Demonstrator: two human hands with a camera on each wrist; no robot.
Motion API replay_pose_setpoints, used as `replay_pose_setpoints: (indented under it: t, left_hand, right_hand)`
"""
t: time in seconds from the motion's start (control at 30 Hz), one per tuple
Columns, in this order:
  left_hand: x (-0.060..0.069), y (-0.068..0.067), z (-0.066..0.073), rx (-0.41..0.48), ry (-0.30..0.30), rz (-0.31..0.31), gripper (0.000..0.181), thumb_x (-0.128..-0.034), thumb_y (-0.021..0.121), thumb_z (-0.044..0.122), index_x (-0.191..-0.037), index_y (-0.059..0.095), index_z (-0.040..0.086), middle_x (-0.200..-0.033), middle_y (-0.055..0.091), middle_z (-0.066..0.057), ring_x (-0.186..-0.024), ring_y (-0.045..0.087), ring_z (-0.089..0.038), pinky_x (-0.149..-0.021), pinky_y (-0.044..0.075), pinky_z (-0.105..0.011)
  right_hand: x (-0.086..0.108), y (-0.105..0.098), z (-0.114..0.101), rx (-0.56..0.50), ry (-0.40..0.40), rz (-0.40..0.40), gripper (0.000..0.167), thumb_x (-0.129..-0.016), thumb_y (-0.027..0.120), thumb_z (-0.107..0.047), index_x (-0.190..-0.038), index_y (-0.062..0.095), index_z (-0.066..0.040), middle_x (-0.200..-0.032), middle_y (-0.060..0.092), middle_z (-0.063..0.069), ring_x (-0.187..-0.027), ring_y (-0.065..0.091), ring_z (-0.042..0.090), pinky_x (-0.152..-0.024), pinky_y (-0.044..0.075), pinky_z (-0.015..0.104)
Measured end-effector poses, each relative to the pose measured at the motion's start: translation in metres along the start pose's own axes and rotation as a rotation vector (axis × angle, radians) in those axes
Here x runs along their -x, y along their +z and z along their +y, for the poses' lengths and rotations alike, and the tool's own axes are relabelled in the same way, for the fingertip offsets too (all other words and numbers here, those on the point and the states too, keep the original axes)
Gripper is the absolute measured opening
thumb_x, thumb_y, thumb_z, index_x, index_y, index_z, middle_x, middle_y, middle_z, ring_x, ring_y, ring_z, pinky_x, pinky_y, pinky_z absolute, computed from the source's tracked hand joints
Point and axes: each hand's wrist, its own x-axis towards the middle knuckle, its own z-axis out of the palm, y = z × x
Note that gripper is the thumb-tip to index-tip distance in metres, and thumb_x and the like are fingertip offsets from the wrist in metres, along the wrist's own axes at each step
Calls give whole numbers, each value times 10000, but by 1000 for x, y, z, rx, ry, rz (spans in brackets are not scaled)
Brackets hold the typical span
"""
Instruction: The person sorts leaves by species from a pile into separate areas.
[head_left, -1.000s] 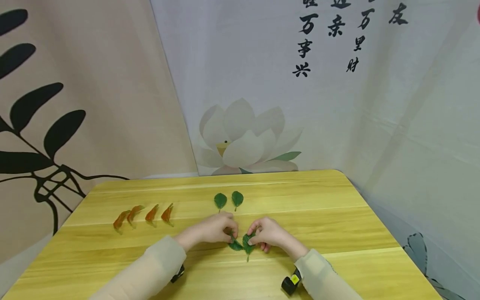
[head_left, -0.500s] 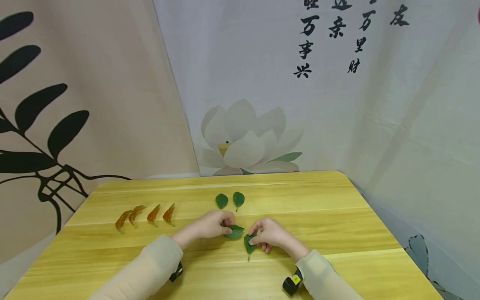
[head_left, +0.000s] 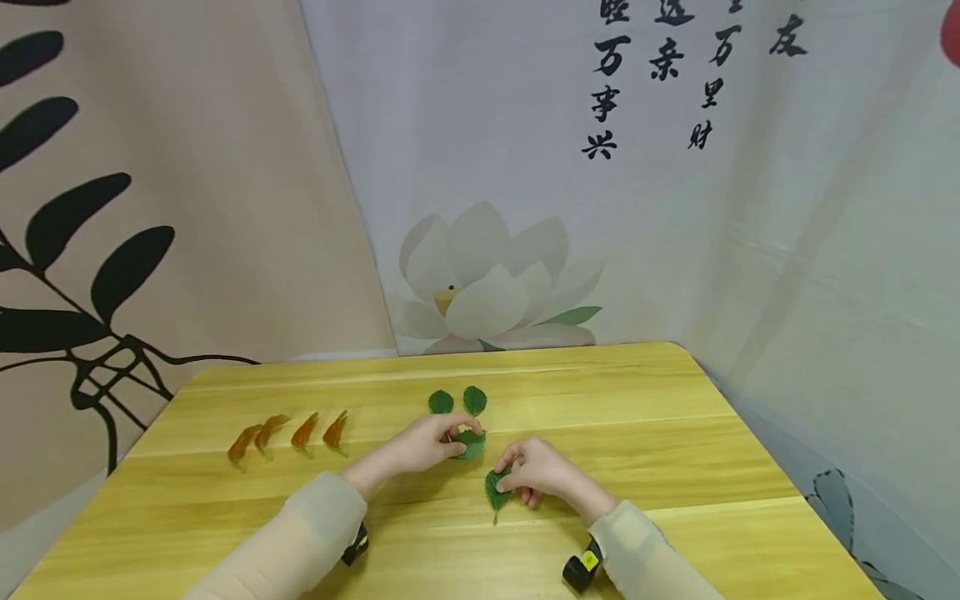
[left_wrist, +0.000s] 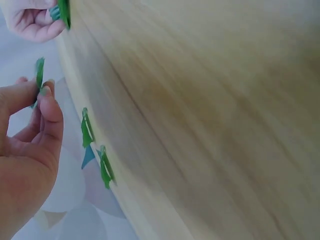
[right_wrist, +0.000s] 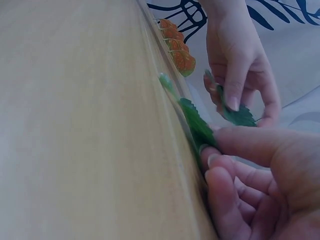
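My left hand [head_left: 429,442] pinches a green leaf [head_left: 471,446] between thumb and fingers, a little above the table. In the right wrist view the toothed edge of that leaf [right_wrist: 239,115] shows beside the left thumb. Closer to me, my right hand [head_left: 538,471] pinches another green leaf [head_left: 496,492], whose stem points toward me. This second leaf [right_wrist: 196,122] is by the tabletop in the right wrist view; whether it touches the wood I cannot tell. Just beyond my left hand, two green leaves [head_left: 440,402] [head_left: 475,400] lie side by side on the table.
Several orange-red leaves [head_left: 303,433] lie in a row on the left of the wooden table [head_left: 637,433]. A printed cloth [head_left: 510,167] with a lotus and black characters hangs behind the table's far edge.
My left hand has lifted its leaf away from the right hand's leaf and moved it farther from me, toward the two lying leaves. The right hand stays about where it was.
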Motion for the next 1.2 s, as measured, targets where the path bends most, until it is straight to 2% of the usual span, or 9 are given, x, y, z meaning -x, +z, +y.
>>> replay_pose_setpoints:
  t: [0.13,0.27,0.4,0.6,0.8,0.87,0.97,1.1,1.2]
  left_hand:
    - [-9,2,0,16,6,49,274,-930,641,46,-1173,632,172,-755,508,-48,-568,418,-79,-513,389,-222]
    - [-19,4,-1,30,-20,65,217,-931,645,65,-1129,677,150,-778,504,-30,-577,416,-75,-517,391,-218]
    - [-30,7,-3,38,-50,84,252,-925,657,79,-1171,687,120,-776,511,6,-593,422,-76,-523,392,-214]
    - [-48,10,-4,54,-98,107,310,-919,672,97,-1228,674,108,-787,551,-5,-607,448,-104,-534,416,-234]
    - [-76,14,-5,22,-181,145,356,-916,680,130,-1267,650,82,-1039,663,-62,-739,528,-130,-662,471,-294]
    - [-85,16,-5,20,-210,159,376,-916,680,134,-1282,636,60,-1035,667,-83,-719,524,-149,-662,466,-312]
    - [-96,19,-7,11,-249,177,393,-916,683,151,-1293,626,52,-1052,668,-96,-776,547,-170,-696,475,-333]
    - [-105,23,-10,-10,-269,179,396,-914,688,162,-1288,628,45,-1171,653,-127,-991,601,-225,-827,501,-387]
    - [-110,24,-10,-30,-263,156,393,-909,691,144,-1277,629,21,-1210,639,-152,-1076,598,-284,-885,493,-435]
  right_hand:
    - [-1,0,1,8,8,4,121,-810,774,-88,-899,694,-72,-536,548,36,-385,479,109,-374,461,265]
    - [-1,0,2,-3,10,5,116,-806,774,-78,-891,695,-68,-538,554,39,-382,476,109,-370,455,255]
    - [0,0,1,-21,4,1,111,-803,771,-68,-888,698,-65,-530,549,43,-381,476,108,-368,452,246]
    - [-1,0,1,-26,-3,8,105,-802,768,-61,-884,703,-67,-525,546,40,-382,479,105,-368,454,245]
    - [-1,-2,2,-21,-1,19,98,-803,764,-51,-878,704,-69,-506,534,36,-378,480,101,-362,449,239]
    - [-1,-2,3,-22,1,22,96,-803,764,-54,-875,705,-72,-503,531,33,-378,479,99,-361,445,233]
    - [-1,-1,3,-32,5,24,92,-801,768,-57,-866,706,-75,-501,530,30,-375,476,99,-359,440,229]
    - [-2,0,3,-46,13,30,92,-798,770,-51,-858,703,-73,-502,529,29,-370,470,101,-353,433,226]
    - [-2,-1,3,-49,22,34,93,-800,769,-48,-860,702,-75,-508,533,26,-369,466,100,-352,430,225]
